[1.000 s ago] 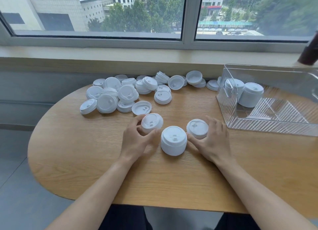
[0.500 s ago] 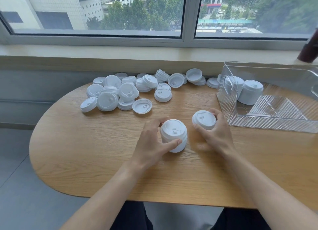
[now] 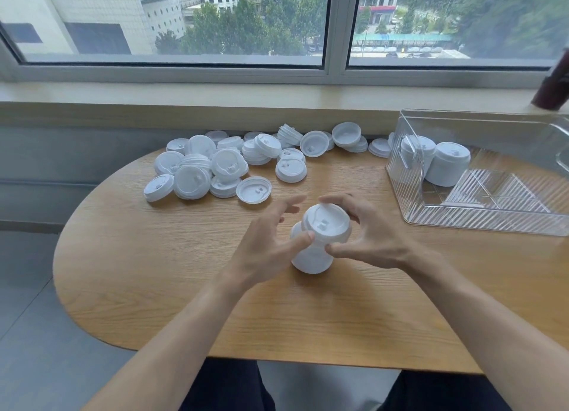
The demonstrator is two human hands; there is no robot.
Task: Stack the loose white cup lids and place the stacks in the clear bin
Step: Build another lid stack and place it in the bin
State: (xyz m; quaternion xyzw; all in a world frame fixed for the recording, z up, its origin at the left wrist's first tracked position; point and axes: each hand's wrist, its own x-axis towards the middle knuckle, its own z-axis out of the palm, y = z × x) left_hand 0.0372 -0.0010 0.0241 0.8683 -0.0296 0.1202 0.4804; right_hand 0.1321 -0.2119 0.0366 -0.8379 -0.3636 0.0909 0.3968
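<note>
A stack of white lids [image 3: 311, 258] stands mid-table in front of me. My right hand [image 3: 372, 238] grips a white lid [image 3: 327, 225] and holds it tilted on top of that stack. My left hand [image 3: 267, 248] is at the stack's left side, thumb touching it near the top, the other fingers spread and straight above. Several loose white lids [image 3: 224, 164] lie in a pile at the table's far left and along the back edge. The clear bin [image 3: 480, 218] sits at the right with two lid stacks [image 3: 448, 164] inside.
The wooden table [image 3: 154, 272] has a rounded left end, with grey floor below it. A window sill runs behind the pile. A dark object [image 3: 552, 87] stands on the sill above the bin.
My right hand has carried its lid from the right onto the top of the stack. My left hand had placed its own lid on the stack and now has opened its fingers beside it.
</note>
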